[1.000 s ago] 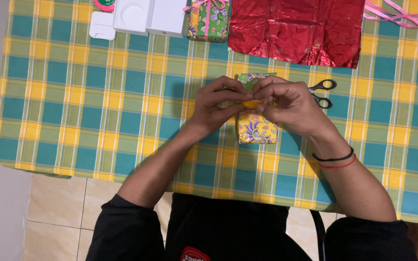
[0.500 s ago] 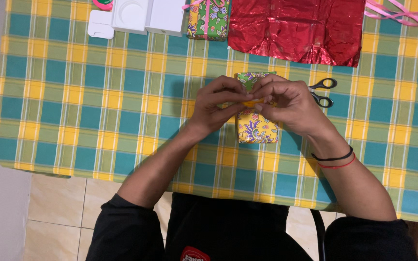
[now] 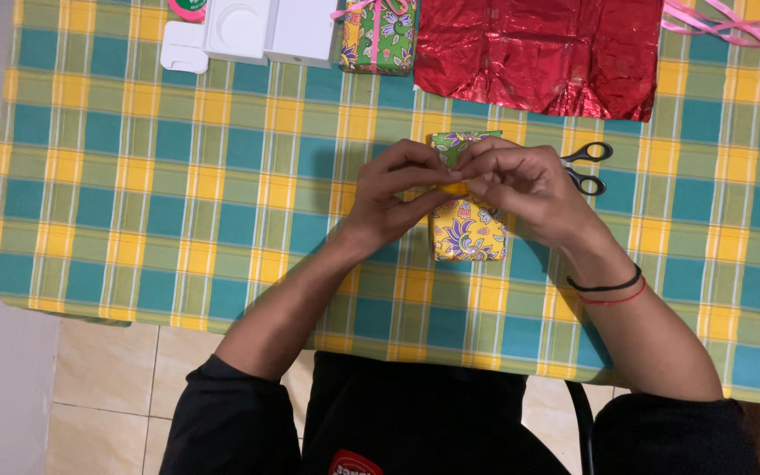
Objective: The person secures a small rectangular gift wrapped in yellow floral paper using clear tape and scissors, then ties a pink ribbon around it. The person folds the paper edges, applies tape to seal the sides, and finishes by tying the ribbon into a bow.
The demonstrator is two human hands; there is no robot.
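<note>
Currently: both hands pinched on ribbon, mid-table.
Left hand and right hand grip yellow ribbon over wrapped box; scissors just beside.

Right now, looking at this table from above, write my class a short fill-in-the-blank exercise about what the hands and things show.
1. Both hands pinch a small ____ strip above the flower-patterned wrapped box.
2. The scissors lie beside the ____ hand.
3. The crinkled foil sheet is ____.
4. The left hand rests over a ____ tablecloth.

Missing words: yellow; right; red; checked
</note>
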